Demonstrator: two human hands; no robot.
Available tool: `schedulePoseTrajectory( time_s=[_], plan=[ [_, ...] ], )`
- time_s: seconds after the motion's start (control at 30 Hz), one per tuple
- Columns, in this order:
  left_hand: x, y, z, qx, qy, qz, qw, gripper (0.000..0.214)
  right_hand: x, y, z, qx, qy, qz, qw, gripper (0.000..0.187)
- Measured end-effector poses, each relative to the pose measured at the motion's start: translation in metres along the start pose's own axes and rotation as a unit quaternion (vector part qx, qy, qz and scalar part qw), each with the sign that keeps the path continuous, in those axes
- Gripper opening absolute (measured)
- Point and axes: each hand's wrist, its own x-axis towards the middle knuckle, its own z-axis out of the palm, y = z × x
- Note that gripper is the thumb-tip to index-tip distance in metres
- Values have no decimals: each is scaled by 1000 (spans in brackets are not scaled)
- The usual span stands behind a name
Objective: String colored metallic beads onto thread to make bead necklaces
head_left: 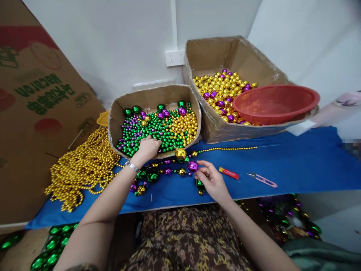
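Note:
My left hand [148, 147], with a metal watch at the wrist, reaches over the near wall of the smaller cardboard box [155, 90]. Its fingers are curled down at the small green beads [163, 131]; the fingertips are hidden, so what they pinch cannot be made out. My right hand [213, 180] grips a large purple bead [193, 166] between thumb and fingers. That bead is part of a strand with gold, green and purple beads, which lies in rows on the blue cloth [175, 192]. A large gold bead [181, 154] sits just beyond it, and a thin gold bead string [228, 149] trails right.
Gold bead strings [87, 162] are heaped at left beside a tall carton [34, 113]. At back right, a bigger box [214, 128] holds gold and purple beads and a red basin [276, 105]. Pink thread snips [262, 179] and a red-yellow packet [229, 173] lie at right.

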Motion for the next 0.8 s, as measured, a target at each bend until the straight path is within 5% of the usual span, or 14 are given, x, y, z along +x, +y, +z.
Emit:
schedulePoseTrajectory(
  time_s=[0.1, 0.17, 0.23, 0.3, 0.37, 0.43, 0.57, 0.8],
  plan=[
    [2, 4, -1, -76, 35, -16, 996, 8, -1, -3, -1, -18, 0, -1, 1000, 35],
    [1, 8, -4, -220, 60, -34, 973, 5, -2, -5, -1, -36, -4, -3, 999, 33],
    [-3, 14, -7, -422, 68, -68, 902, 19, -3, -8, -1, -52, -5, -6, 999, 33],
    [-10, 23, -9, -598, 50, -108, 793, 27, -4, -10, -1, -63, -3, -9, 998, 33],
    [-17, 33, -12, -699, 20, -135, 702, 27, -4, -12, 0, -69, -2, -13, 998, 32],
    [-22, 41, -13, -744, 1, -146, 652, 26, -4, -14, 1, -77, -1, -17, 997, 31],
    [-27, 48, -14, -770, -3, -152, 619, 23, -4, -17, 1, -93, -1, -24, 995, 30],
    [-30, 49, -9, -763, 21, -149, 628, 25, -4, -20, -1, -101, 4, -24, 995, 31]
  ],
)
